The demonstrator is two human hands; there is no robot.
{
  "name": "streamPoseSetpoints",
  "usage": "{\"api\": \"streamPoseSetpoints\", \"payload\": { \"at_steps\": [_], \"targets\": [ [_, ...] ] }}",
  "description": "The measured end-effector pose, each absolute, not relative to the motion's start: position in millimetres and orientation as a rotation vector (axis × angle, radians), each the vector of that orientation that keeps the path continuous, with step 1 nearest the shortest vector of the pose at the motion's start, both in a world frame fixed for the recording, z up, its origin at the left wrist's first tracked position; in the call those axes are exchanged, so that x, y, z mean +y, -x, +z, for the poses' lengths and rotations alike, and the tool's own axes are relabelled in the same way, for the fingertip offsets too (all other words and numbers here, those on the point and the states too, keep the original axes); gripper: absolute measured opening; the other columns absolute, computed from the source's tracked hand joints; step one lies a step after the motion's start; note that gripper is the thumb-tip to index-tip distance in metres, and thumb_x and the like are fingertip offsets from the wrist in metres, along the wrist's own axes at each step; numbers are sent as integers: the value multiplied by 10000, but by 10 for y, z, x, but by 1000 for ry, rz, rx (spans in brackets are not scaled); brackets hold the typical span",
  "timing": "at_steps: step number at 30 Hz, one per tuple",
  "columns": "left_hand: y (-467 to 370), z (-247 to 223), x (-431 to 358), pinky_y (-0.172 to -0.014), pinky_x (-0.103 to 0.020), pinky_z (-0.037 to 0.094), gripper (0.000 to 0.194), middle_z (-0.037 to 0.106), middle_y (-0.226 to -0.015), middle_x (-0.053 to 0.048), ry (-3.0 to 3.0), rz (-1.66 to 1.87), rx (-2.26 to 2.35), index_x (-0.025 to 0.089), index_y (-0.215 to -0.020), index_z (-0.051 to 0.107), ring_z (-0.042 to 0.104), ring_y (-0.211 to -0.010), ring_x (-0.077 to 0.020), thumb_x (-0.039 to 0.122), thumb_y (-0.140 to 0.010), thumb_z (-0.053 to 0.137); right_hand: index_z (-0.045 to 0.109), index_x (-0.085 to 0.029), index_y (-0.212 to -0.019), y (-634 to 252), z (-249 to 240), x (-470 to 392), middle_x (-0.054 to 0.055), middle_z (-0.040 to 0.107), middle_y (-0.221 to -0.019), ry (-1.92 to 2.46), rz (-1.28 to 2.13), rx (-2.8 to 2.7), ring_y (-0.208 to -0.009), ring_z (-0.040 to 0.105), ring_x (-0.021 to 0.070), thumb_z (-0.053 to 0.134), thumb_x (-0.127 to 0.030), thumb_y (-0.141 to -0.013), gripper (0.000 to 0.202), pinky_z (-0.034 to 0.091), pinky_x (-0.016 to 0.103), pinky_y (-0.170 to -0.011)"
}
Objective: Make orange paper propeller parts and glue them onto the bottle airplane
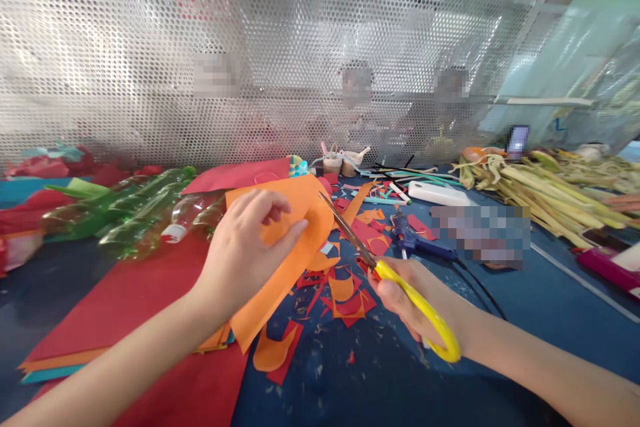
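Note:
My left hand (247,247) lies over the near side of an orange sheet (273,293), its thumb pointing right and its other fingers curled; the sheet is raised above the table. Yellow-handled scissors (417,303) are held in my right hand (413,287), their blades pointing up and left to the sheet's right edge. That edge is curved. Orange and red paper scraps (347,297) lie on the table below, between my hands. How the left fingertips meet the paper is partly hidden.
Green plastic bottles (145,210) and stacked red sheets (125,300) are on the left. A blue glue gun (420,240) with a black cord lies beyond my right hand. Dried husks (540,193) are at the right. A perforated metal screen (300,67) stands behind the table.

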State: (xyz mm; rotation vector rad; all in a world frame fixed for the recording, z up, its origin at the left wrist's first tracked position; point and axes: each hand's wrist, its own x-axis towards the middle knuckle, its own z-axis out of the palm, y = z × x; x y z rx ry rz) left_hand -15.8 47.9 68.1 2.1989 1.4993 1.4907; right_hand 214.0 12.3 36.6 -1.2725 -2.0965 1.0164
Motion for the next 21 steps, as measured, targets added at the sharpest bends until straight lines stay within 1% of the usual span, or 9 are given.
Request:
{"api": "streamPoseSetpoints", "payload": {
  "at_steps": [2, 4, 5, 7, 9, 11, 15, 18, 21],
  "targets": [
    [61, 665, 322, -618, -259, 390, 227, 553, -575, 15, -2274, 1404, 1353, 231, -586, 585, 504, -580, -161, 340, -778, 641, 364, -215, -716, -2143, 356, 127, -69, 328, -547, 1248, 1054, -2085, -410, 338, 73, 276, -808, -797, 604, 270, 213, -388],
    [-49, 612, 174, -503, -247, 352, 369, 530, -506, 9, -2154, 999, 1198, 214, -526, 554, 473, -485, -141, 393, -849, 546, 359, -219, -722, -2144, 349, 116, -74, 328, -534, 1210, 1086, -2066, -405, 336, 74, 281, -812, -792, 602, 261, 212, -381],
    [-100, 568, 118, -481, -246, 352, 413, 536, -504, -1, -2016, 808, 1153, 207, -531, 547, 489, -480, -144, 431, -874, 498, 364, -219, -733, -2144, 347, 107, -74, 335, -533, 1185, 1101, -2058, -403, 337, 75, 280, -814, -790, 604, 256, 212, -377],
    [-179, 456, 59, -507, -249, 415, 349, 570, -575, -4, -1683, 688, 1020, 198, -716, 585, 532, -516, -153, 497, -868, 492, 387, -213, -763, -2143, 349, 87, -74, 342, -545, 1125, 1146, -2047, -396, 326, 71, 284, -821, -782, 617, 253, 216, -374],
    [-221, 331, 62, -528, -258, 447, 364, 560, -639, 11, -1431, 768, 888, 207, -900, 542, 545, -566, -160, 559, -811, 565, 405, -208, -780, -2139, 351, 67, -80, 314, -550, 1074, 1202, -2035, -395, 298, 67, 291, -839, -761, 642, 263, 222, -380],
    [-230, 224, 95, -559, -267, 459, 425, 550, -718, 9, -1241, 889, 799, 219, -949, 515, 553, -635, -165, 603, -781, 588, 407, -211, -774, -2131, 346, 47, -87, 289, -536, 1055, 1239, -2011, -401, 281, 70, 301, -870, -718, 670, 267, 226, -382],
    [-210, 161, 130, -693, -289, 456, 457, 549, -825, -29, -1081, 1022, 645, 193, -860, 568, 536, -765, -172, 645, -804, 530, 372, -220, -720, -2099, 307, 12, -82, 322, -528, 1013, 1278, -1947, -407, 279, 69, 333, -911, -643, 697, 250, 225, -360],
    [-196, 240, 111, -660, -287, 448, 482, 548, -827, -31, -1065, 1162, 638, 189, -877, 583, 514, -700, -162, 660, -793, 527, 364, -221, -711, -2069, 283, -2, -83, 319, -536, 974, 1306, -1925, -425, 272, 70, 350, -932, -593, 721, 242, 229, -371],
    [-172, 344, 93, -618, -283, 438, 417, 536, -794, -13, -1120, 1301, 700, 201, -846, 585, 493, -647, -152, 615, -809, 544, 368, -216, -701, -2041, 253, -11, -81, 321, -552, 968, 1338, -1933, -458, 259, 71, 353, -948, -549, 748, 208, 234, -392]
  ]
}}
